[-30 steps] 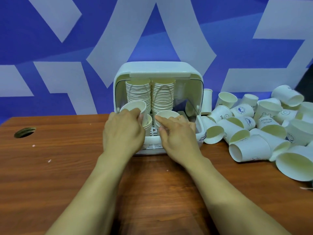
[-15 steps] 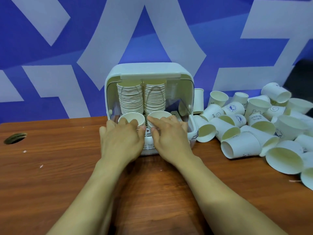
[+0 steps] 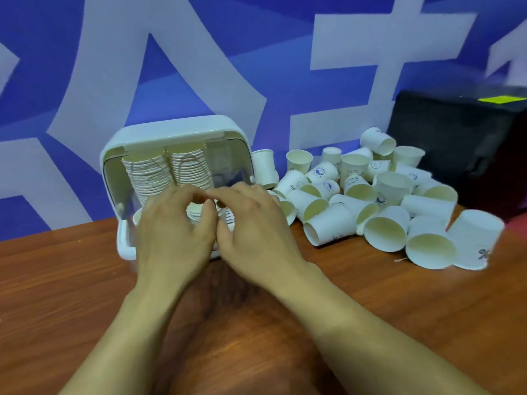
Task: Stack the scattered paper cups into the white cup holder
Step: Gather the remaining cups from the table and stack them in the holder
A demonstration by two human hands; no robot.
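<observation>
The white cup holder (image 3: 174, 131) stands open toward me on the wooden table (image 3: 71, 280), tilted in this view. Two tall stacks of paper cups (image 3: 168, 173) fill its back. A short stack of cups (image 3: 195, 210) sits at its front, between my hands. My left hand (image 3: 171, 235) curls around this short stack from the left. From the right, the fingers of my right hand (image 3: 253, 223) arch over the stack, thumb underneath, and the fingertips of both hands meet above it. A further cup rim (image 3: 137, 217) peeks out left of my left hand.
A pile of several loose paper cups (image 3: 370, 206) lies on the table right of the holder, most of them on their sides. One upright cup (image 3: 265, 169) stands against the holder's right wall. A black box (image 3: 470, 155) sits at the far right, against the blue-and-white wall.
My hands have drawn together in front of the holder, so the fingertips now meet over the short stack. The view has swung right and the black box has come into sight.
</observation>
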